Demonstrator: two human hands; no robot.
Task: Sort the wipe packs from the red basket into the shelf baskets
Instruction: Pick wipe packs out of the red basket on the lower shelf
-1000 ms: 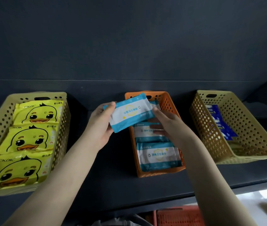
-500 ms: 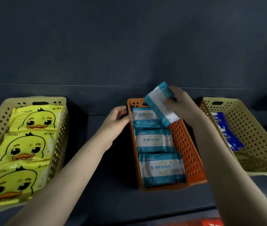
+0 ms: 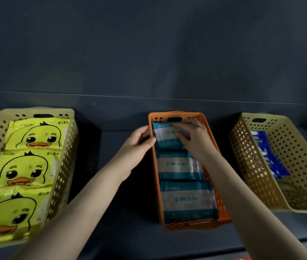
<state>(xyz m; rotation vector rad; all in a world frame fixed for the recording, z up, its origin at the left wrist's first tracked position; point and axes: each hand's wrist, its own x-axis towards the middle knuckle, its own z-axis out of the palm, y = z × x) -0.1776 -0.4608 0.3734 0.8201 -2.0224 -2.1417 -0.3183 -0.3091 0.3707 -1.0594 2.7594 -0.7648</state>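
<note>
Head view of a dark shelf (image 3: 126,237) carrying three perforated baskets in a row. Centre: the orange basket (image 3: 210,139), narrow and long, holding three teal-and-white wipe packs laid flat in a single file from back to front. The right hand (image 3: 193,137) lies palm-down on the rear wipe pack (image 3: 164,136), fingers spread across its printed face and reaching toward the basket's back wall; the grip is a flat press on the pack — whether any finger curls under its edge cannot be told. The left hand (image 3: 139,141) meets the basket's left rim beside the same pack, thumb over the rim and touching the pack's left edge, fingers outside the wall; it is loosely curled, and a firm closed grip on rim or pack cannot be confirmed. The middle wipe pack (image 3: 177,166) and the front wipe pack (image 3: 188,201) lie untouched, each just overlapping or abutting its neighbour.

Left: a pale yellow basket (image 3: 68,147) filled with three yellow duck-print packs (image 3: 23,167), also in file. Right: a second pale yellow basket (image 3: 299,158), set at an angle, with blue packs (image 3: 267,154) leaning against its left wall. Both forearms extend from the lower edge of the frame — bare, with no sleeve visible. A sliver of red (image 3: 242,258) shows at the bottom edge, below the shelf.
</note>
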